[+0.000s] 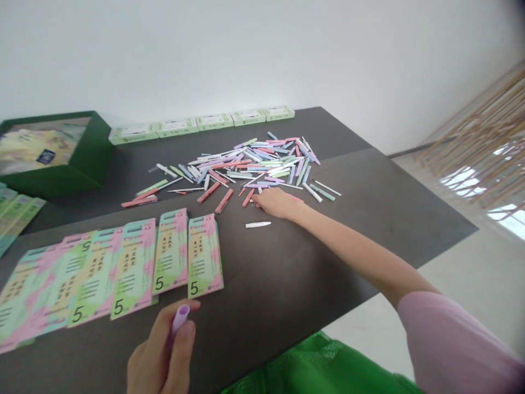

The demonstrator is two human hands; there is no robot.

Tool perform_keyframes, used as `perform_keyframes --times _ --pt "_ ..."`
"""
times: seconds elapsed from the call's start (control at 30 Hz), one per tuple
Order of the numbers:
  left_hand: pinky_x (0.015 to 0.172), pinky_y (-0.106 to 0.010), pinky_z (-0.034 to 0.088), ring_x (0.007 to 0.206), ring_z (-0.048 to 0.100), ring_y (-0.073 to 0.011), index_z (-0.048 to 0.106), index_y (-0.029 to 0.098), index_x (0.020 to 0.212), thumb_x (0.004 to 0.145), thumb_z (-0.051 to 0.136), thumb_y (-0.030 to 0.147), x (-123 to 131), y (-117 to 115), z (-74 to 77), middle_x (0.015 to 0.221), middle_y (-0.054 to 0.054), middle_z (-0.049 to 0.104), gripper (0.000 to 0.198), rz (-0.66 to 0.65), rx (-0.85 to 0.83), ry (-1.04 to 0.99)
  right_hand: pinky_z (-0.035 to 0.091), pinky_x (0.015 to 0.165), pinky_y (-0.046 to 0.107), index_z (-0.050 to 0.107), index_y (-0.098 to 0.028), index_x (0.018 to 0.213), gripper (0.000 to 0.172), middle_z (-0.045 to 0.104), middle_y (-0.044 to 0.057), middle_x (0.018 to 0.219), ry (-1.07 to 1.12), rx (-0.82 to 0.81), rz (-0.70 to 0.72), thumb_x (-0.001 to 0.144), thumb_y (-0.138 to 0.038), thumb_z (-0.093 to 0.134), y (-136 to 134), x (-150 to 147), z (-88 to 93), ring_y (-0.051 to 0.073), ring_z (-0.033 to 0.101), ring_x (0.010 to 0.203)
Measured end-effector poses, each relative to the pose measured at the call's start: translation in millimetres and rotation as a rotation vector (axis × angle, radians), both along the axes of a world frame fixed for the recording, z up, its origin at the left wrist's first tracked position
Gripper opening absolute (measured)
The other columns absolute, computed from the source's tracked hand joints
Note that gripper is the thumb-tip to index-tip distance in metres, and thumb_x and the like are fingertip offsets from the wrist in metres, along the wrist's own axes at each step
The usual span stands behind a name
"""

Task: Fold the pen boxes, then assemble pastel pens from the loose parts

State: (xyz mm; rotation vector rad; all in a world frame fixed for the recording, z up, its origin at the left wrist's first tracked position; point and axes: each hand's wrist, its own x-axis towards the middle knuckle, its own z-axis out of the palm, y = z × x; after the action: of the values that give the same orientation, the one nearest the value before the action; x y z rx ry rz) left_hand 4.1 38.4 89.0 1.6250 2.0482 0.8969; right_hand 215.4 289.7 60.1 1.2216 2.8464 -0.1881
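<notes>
Purple pen (179, 317) in left hand (158, 358)

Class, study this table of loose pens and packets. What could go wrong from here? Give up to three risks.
The right hand reaches into the pile of pens; a sweep could scatter some off the table.
The white pen piece lies alone beside that arm and might get knocked away.
The left hand holds the purple pen near the front edge; a slip could drop it.
</notes>
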Motion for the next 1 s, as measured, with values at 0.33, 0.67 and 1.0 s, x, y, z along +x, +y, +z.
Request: perform_keyframes --times 0.33,0.67,1.0 --pt "0.052 -0.021 0.039 0.049 0.059 -0.0097 0.06 0.025 0.102 0.098 0.038 0.036 -8 41 48.9 0.061 0.006 0.065 0.025 -0.213 0.345 0.398 0.021 0.051 0.026 0.06 -0.02 0.109 0.028 0.062 -0.001 0.067 0.302 0.139 0.35 0.093 -0.01 0.04 -103 -11 117.1 0.01 0.043 0.05" --pt "0.051 -0.027 0.04 0.054 0.065 -0.0132 0.062 0.029 0.117 0.093 0.045 0.032 -12 38 48.8 0.079 0.004 0.074 0.029 -0.319 0.477 0.365 0.012 0.042 0.032 0.053 -0.024 0.063 0.024 0.041 -0.003 0.046 0.645 0.089 0.288 0.085 -0.021 0.06 -123 -19 139.4 0.007 0.021 0.037" --pt "0.047 -0.027 0.036 0.048 0.061 -0.0134 0.061 0.026 0.112 0.095 0.041 0.032 -4 42 57.7 0.072 0.003 0.071 0.027 -0.382 0.495 0.437 0.015 0.043 0.031 0.063 -0.023 0.075 0.019 0.045 -0.003 0.051 0.485 0.2 0.437 0.089 -0.016 0.052 -124 -21 137.0 0.009 0.02 0.043"
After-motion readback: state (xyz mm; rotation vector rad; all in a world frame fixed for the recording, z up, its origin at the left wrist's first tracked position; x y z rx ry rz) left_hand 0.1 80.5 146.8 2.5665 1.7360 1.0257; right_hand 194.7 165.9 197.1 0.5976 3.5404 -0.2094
